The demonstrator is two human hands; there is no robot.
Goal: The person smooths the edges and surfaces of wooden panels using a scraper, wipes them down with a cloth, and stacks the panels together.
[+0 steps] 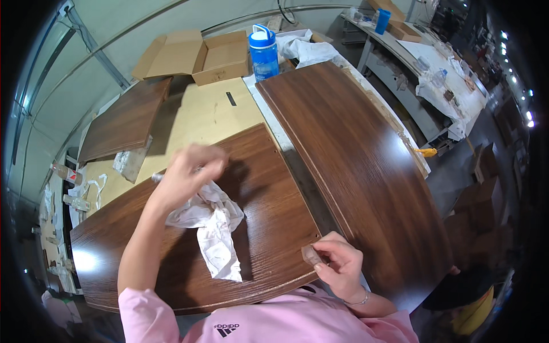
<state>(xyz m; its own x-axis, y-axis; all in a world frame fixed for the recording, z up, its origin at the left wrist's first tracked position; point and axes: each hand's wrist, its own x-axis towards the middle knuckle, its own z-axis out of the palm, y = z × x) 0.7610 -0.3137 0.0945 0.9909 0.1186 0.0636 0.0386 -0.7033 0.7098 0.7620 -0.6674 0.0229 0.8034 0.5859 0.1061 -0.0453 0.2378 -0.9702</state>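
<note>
your left hand (191,171) is closed around a white rag (211,228) and a thin tool, over the middle of the near panel (114,240). the rag trails down across that panel. your right hand (337,263) pinches a small block (311,254) at the panel's right corner.

Head fisheye, looks steeply down, close over wooden panel (189,240); rim likely distorted.
</note>
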